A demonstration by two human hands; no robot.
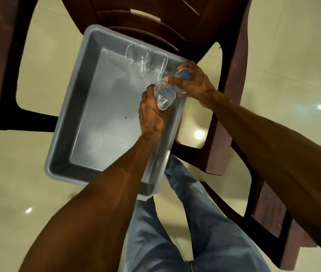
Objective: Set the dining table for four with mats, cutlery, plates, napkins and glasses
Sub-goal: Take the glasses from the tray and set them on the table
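Observation:
A grey plastic tub [73, 114] rests on the seat of a dark brown plastic chair [232, 79]. Two clear glasses [136, 57] [156, 61] stand side by side at the tub's far wall. My left hand [151, 114] grips a third clear glass [164, 97] with blue marks, tilted over the tub's right side. My right hand [193, 81] grips another clear glass [184, 73] with blue marks at the tub's far right corner. The two held glasses are close together.
The chair's arms and back surround the tub. A glossy cream tiled floor [18, 183] lies all around. My legs in blue jeans [185, 222] stand at the tub's near edge. A second dark chair part [269, 209] sits at the right.

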